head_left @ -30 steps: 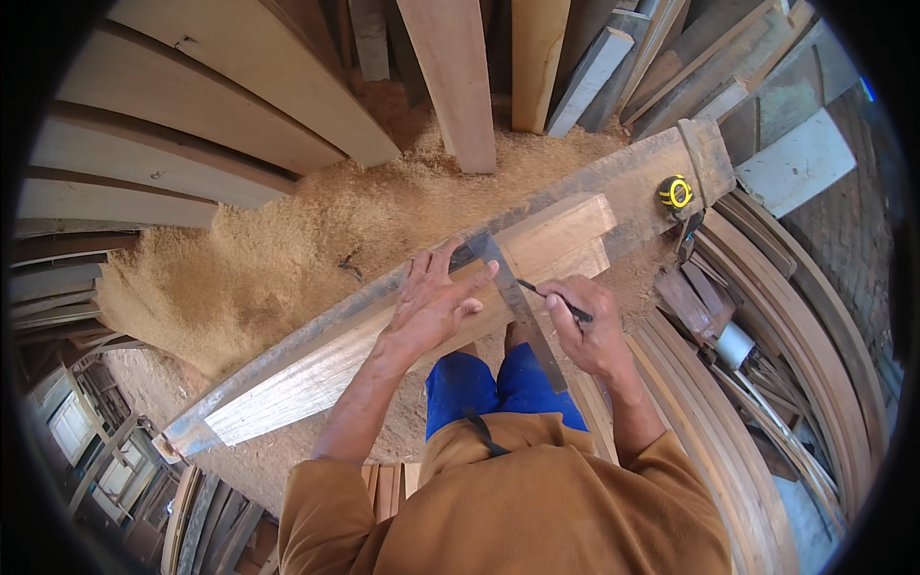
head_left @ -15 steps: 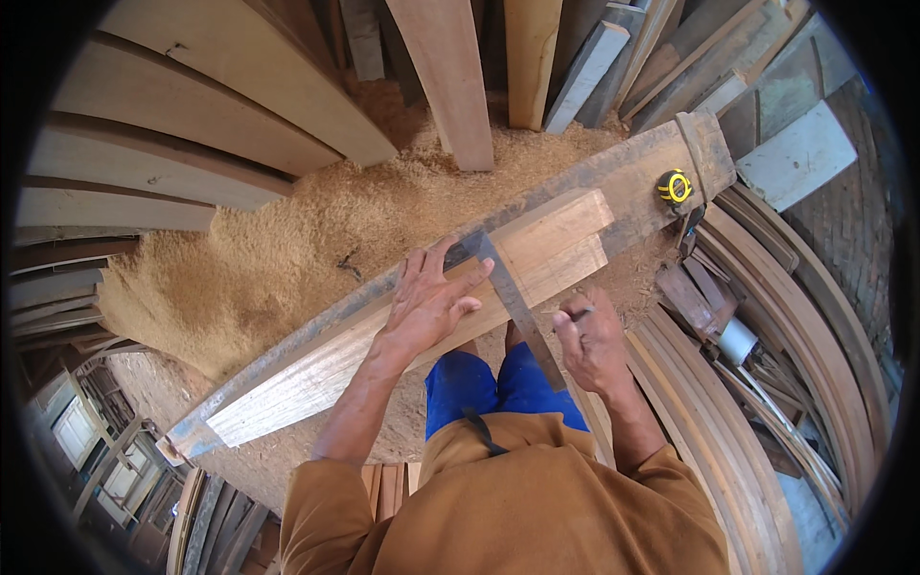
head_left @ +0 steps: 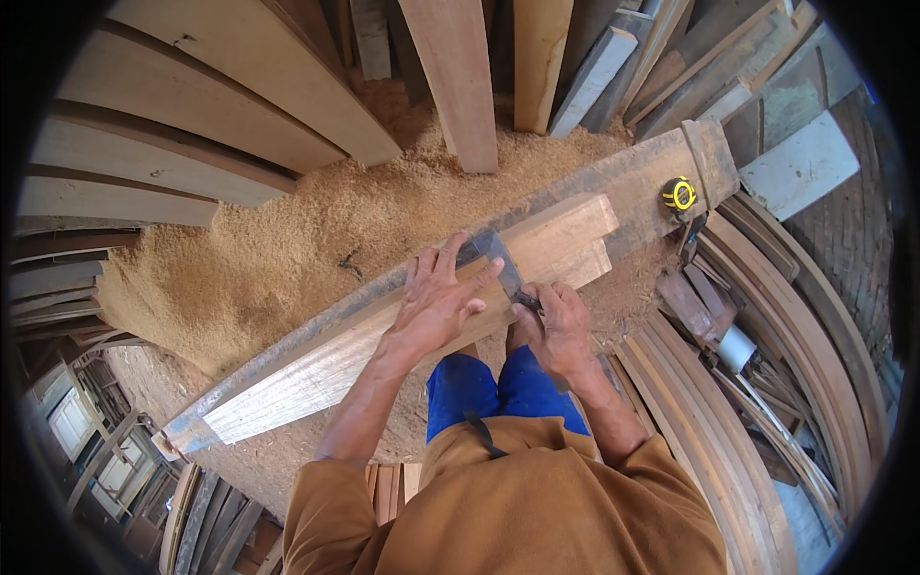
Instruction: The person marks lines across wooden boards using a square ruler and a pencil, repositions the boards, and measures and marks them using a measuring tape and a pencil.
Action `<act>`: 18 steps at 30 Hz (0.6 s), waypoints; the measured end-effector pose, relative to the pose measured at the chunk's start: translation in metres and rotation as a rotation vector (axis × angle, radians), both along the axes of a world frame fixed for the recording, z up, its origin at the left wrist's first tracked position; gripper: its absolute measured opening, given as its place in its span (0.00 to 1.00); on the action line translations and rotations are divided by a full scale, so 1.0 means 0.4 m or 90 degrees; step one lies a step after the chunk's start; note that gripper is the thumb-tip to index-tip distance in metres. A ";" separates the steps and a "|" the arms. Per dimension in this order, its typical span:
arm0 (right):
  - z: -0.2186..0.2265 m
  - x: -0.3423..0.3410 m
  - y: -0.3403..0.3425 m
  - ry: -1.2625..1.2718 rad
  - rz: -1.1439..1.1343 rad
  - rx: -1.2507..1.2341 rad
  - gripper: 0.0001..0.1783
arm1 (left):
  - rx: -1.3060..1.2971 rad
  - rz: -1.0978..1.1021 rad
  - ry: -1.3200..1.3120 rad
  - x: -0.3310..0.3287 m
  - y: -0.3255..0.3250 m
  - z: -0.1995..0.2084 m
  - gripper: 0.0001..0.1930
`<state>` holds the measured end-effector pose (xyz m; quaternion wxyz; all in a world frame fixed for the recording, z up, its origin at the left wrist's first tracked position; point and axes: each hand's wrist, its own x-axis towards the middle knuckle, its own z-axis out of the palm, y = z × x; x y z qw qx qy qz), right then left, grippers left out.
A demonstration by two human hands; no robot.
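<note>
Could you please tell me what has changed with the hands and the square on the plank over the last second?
The right hand has drawn in toward the metal square, its pencil now right against the blade. The left hand still presses flat on the square and the pale plank. The plank, the grey beam under it and the yellow tape measure have stayed where they were.

Grey beam [head_left: 642, 177] carries pale planks [head_left: 383, 350]; yellow tape measure [head_left: 678, 194] atop.

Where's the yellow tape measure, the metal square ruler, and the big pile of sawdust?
Yellow round tape measure [head_left: 678, 194], head view, on its round yellow case.
Grey metal square ruler [head_left: 487, 251], head view, on the flat blade by the left hand's fingertips.
Tan sawdust pile [head_left: 287, 240], head view, on its middle.
</note>
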<state>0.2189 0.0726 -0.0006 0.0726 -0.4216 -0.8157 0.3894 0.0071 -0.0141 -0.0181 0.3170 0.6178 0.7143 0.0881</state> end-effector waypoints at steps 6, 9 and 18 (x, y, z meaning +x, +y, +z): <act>-0.004 -0.004 -0.001 0.020 -0.009 0.012 0.16 | -0.026 0.012 -0.033 0.001 0.007 0.010 0.37; -0.010 -0.004 -0.001 0.026 -0.003 0.023 0.16 | -0.012 0.013 -0.027 0.003 0.004 0.005 0.37; -0.008 -0.003 0.006 0.033 -0.019 0.000 0.14 | -0.013 0.012 -0.047 -0.003 0.009 0.005 0.37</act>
